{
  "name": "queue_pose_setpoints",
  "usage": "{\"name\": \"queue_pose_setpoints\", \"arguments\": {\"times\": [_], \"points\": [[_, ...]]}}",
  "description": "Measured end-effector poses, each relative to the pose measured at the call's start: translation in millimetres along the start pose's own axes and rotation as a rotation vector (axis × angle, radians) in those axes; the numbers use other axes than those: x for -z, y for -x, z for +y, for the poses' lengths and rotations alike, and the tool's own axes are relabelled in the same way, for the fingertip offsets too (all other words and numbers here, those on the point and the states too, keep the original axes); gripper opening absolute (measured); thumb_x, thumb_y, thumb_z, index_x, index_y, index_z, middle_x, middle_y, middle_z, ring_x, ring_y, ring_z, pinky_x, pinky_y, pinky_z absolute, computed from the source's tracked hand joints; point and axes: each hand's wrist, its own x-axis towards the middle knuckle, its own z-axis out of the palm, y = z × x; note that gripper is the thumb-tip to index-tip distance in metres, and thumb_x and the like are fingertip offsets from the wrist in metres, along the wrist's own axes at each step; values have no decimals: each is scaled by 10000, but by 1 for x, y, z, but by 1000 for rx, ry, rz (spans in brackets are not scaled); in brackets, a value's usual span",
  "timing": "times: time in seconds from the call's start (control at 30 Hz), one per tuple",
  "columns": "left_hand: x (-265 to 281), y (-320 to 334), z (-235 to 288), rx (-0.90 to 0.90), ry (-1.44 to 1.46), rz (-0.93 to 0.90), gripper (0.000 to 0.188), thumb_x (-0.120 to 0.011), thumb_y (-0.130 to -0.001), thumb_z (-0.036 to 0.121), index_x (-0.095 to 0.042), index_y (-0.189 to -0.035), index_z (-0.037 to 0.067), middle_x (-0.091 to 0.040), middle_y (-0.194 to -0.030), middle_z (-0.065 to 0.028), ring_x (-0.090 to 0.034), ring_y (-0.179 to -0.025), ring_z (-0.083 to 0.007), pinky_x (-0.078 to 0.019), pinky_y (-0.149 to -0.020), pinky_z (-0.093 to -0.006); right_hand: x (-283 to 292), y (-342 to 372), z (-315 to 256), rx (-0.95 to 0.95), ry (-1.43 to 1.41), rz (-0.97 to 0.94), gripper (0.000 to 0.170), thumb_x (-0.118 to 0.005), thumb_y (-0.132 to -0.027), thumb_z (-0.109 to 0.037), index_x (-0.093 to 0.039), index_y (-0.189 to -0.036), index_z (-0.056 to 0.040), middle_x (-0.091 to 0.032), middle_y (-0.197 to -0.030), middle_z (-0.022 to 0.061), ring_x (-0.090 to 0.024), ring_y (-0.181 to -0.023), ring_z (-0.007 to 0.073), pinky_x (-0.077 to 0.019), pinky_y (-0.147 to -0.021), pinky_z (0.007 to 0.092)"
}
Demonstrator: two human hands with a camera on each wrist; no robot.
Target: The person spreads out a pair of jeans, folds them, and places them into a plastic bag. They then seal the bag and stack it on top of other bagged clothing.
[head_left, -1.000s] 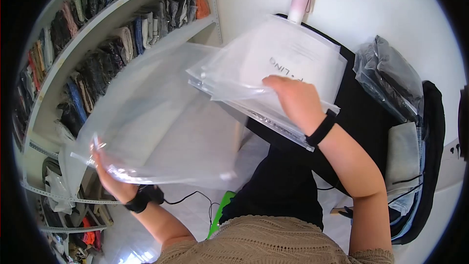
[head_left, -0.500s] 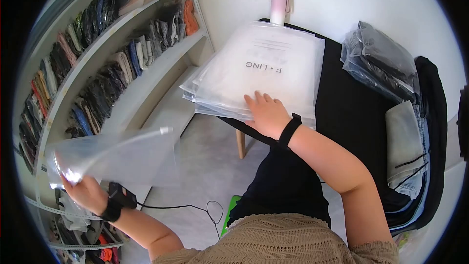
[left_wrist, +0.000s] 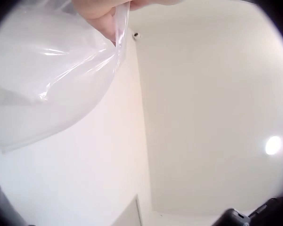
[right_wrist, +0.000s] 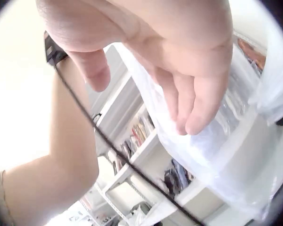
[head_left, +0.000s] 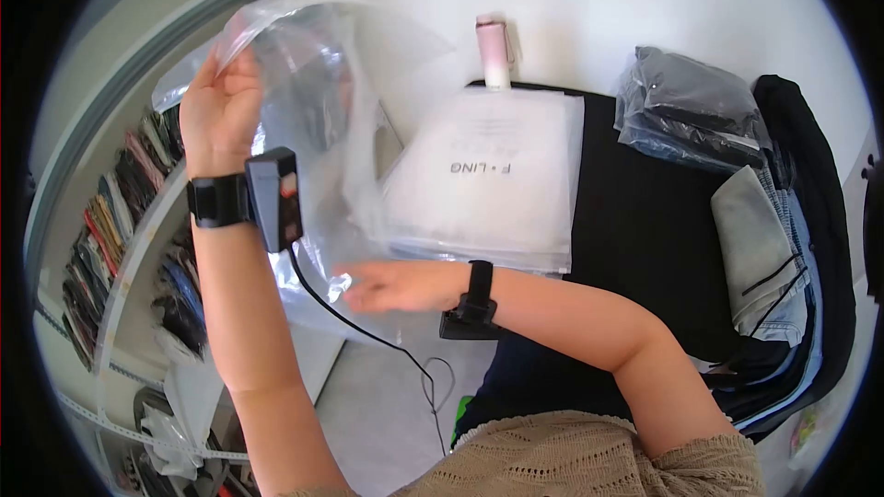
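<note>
A clear plastic bag [head_left: 318, 129] hangs from the raised left hand [head_left: 221, 115], which pinches its upper edge. In the left wrist view the bag [left_wrist: 61, 84] bunches between thumb and fingers of that hand [left_wrist: 108, 16]. Beside the bag's lower part is the right hand [head_left: 405, 286], its fingers relaxed and slightly blurred. The right wrist view shows this hand [right_wrist: 174, 61] with thumb apart from the fingers, in front of the bag [right_wrist: 212, 155]; contact cannot be told. A stack of frosted, printed bags [head_left: 497, 207] lies on the black table [head_left: 645, 248].
A pink and white bottle [head_left: 494, 51] stands at the table's back edge. Bagged dark clothes [head_left: 691, 101] and folded jeans [head_left: 755, 258] lie to the right. Shelves of packed garments [head_left: 120, 212] line the left. A black cable [head_left: 341, 313] hangs from the left wrist camera.
My left hand has risen with the clear bag, which now hangs opened out. My right hand has left the stack and moved left to beside the bag. The view has shifted.
</note>
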Motion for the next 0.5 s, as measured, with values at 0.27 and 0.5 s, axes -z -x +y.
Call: {"name": "queue_pose_setpoints", "arguments": {"times": [0.27, 0.5], "points": [[-100, 43, -42, 176, 46, -411, 397, -294, -990, 116, -334, -1315, -110, -405, -1352, -236, -410, -1260, -292, -328, -1078, -395, 127, 58, -102, 289, -221, 646, 489, -594, -899, -301, -458, -1295, -48, -528, -1207, 75, -534, -1103, 202, -439, -930, 325], [-61, 101, -133, -188, -339, 243, 428, -374, -970, 110, -287, -1383, 35, -340, -1429, -133, -386, -1282, -269, -395, -1019, -356, 239, 149, -49, 254, -408, 782, 423, -585, -876, -305, -497, -1243, -114, -547, -1191, 57, -511, -1115, 201, -441, -857, 414]]}}
